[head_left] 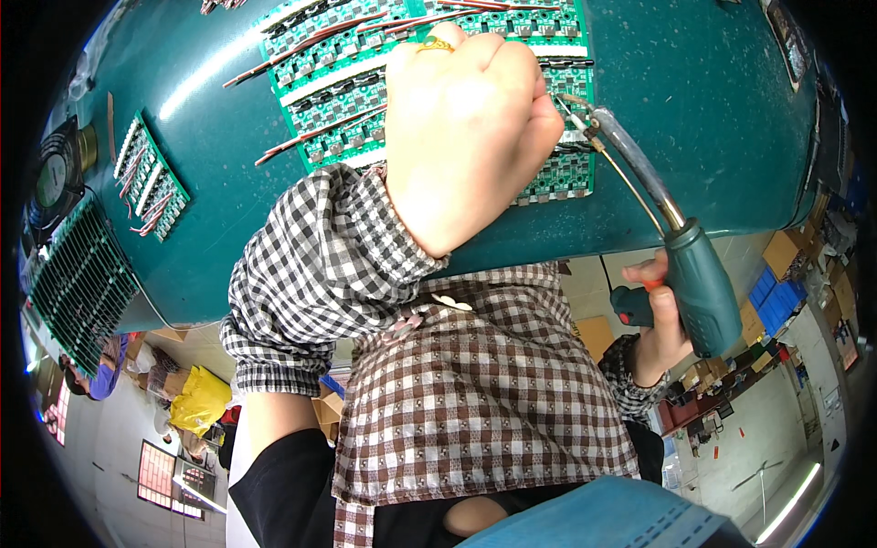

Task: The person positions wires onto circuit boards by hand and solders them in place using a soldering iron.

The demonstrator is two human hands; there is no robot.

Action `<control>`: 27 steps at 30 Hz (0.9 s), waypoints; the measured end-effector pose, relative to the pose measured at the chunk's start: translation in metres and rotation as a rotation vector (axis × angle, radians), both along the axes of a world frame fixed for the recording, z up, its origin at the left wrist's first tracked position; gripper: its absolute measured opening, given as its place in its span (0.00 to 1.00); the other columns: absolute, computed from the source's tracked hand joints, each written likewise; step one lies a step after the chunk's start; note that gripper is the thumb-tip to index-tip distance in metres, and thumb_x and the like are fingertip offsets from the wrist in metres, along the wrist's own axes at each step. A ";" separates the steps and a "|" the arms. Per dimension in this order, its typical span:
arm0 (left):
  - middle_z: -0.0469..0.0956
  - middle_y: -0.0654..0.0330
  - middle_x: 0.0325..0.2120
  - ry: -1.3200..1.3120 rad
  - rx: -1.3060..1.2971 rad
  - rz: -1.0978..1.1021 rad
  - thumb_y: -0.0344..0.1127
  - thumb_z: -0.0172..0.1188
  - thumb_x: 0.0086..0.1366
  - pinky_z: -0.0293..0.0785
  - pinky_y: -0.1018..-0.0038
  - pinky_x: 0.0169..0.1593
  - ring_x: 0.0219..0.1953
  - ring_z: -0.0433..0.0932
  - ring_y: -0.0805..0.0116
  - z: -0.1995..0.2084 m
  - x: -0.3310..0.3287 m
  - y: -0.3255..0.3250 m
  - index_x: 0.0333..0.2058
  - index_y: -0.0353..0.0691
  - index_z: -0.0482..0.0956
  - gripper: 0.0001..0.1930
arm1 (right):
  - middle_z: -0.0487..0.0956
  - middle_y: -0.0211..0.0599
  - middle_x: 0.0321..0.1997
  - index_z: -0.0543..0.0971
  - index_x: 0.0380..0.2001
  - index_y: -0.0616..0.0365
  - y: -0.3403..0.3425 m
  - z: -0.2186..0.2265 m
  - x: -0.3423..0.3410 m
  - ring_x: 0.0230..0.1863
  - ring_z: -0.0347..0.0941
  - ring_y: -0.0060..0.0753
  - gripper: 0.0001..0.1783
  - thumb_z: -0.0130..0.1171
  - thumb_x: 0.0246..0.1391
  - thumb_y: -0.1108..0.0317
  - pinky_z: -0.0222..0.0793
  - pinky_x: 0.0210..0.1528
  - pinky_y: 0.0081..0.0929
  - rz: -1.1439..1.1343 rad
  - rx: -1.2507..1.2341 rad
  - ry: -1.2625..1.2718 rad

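Note:
A panel of green circuit boards (571,173) lies on the green work surface in front of me, crossed by white strips and lines of small parts. My left hand (466,128), with a ring on one finger, rests over it with fingers curled closed; its fingertips and whatever they pinch are hidden. In my right hand (662,320) is the dark green grip of a soldering gun (703,283). Its bent metal barrel and thin feed tube reach to the panel, the tip close beside my left thumb. Red-brown and black wires (311,41) lie across the boards.
On the green mat (219,210), a smaller wired board panel (151,178) lies to the left. Farther left are a round black fan (57,173) and a dark green gridded panel (78,283). A yellow bag (201,400) and boxes (783,254) stand beyond the table.

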State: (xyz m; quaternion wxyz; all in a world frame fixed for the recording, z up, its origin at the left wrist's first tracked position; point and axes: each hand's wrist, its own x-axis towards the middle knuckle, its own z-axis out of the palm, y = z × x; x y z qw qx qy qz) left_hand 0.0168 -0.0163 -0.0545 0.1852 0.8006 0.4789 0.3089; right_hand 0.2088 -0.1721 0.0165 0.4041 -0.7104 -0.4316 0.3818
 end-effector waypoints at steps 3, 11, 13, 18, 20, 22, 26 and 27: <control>0.66 0.69 0.14 -0.002 0.002 0.004 0.27 0.63 0.41 0.58 0.72 0.26 0.19 0.65 0.69 0.000 0.003 0.001 0.18 0.45 0.72 0.08 | 0.77 0.47 0.29 0.71 0.44 0.76 0.002 0.001 0.001 0.28 0.76 0.40 0.23 0.56 0.49 0.67 0.73 0.35 0.35 -0.043 0.030 0.038; 0.68 0.65 0.14 0.014 -0.031 -0.036 0.24 0.61 0.44 0.62 0.70 0.27 0.19 0.67 0.66 0.007 -0.016 0.004 0.19 0.43 0.71 0.08 | 0.75 0.45 0.32 0.70 0.45 0.73 0.035 0.011 0.034 0.29 0.76 0.38 0.21 0.56 0.51 0.68 0.78 0.32 0.35 -0.324 0.401 0.109; 0.68 0.65 0.17 0.030 -0.124 -0.074 0.27 0.62 0.44 0.59 0.68 0.30 0.23 0.67 0.65 0.005 -0.033 0.000 0.21 0.45 0.70 0.08 | 0.75 0.44 0.33 0.70 0.45 0.71 0.038 0.023 0.036 0.31 0.76 0.38 0.22 0.54 0.54 0.62 0.79 0.31 0.31 -0.500 0.563 -0.045; 0.69 0.65 0.16 -0.021 -0.158 -0.102 0.26 0.61 0.44 0.60 0.68 0.28 0.22 0.67 0.64 0.026 -0.010 -0.007 0.20 0.44 0.71 0.07 | 0.78 0.45 0.33 0.73 0.42 0.73 0.109 0.008 0.133 0.33 0.79 0.39 0.16 0.56 0.54 0.71 0.79 0.30 0.32 -0.497 0.693 -0.549; 0.69 0.64 0.16 -0.004 -0.162 -0.115 0.25 0.61 0.44 0.60 0.68 0.28 0.21 0.67 0.64 0.032 -0.015 -0.014 0.20 0.43 0.71 0.07 | 0.79 0.46 0.33 0.75 0.40 0.73 0.113 -0.001 0.145 0.29 0.79 0.38 0.16 0.60 0.51 0.71 0.78 0.27 0.31 -0.581 0.659 -0.232; 0.71 0.63 0.16 -0.003 -0.154 -0.110 0.25 0.60 0.44 0.62 0.68 0.27 0.19 0.68 0.64 0.028 -0.008 -0.008 0.19 0.42 0.71 0.06 | 0.79 0.48 0.34 0.76 0.38 0.73 0.111 0.000 0.142 0.29 0.79 0.39 0.14 0.59 0.51 0.72 0.77 0.24 0.30 -0.662 0.756 -0.309; 0.71 0.62 0.17 -0.104 -0.189 -0.096 0.26 0.60 0.44 0.62 0.65 0.29 0.20 0.69 0.61 0.023 -0.008 -0.005 0.21 0.42 0.72 0.06 | 0.77 0.49 0.38 0.75 0.43 0.71 0.105 0.002 0.146 0.36 0.78 0.41 0.18 0.52 0.56 0.65 0.77 0.39 0.31 -0.533 0.541 -0.184; 0.72 0.62 0.17 -0.021 -0.131 -0.121 0.27 0.60 0.45 0.62 0.65 0.29 0.21 0.70 0.59 0.021 -0.004 0.001 0.21 0.42 0.72 0.05 | 0.77 0.48 0.39 0.75 0.43 0.71 0.097 -0.004 0.149 0.37 0.78 0.42 0.17 0.52 0.57 0.67 0.77 0.39 0.32 -0.530 0.728 -0.378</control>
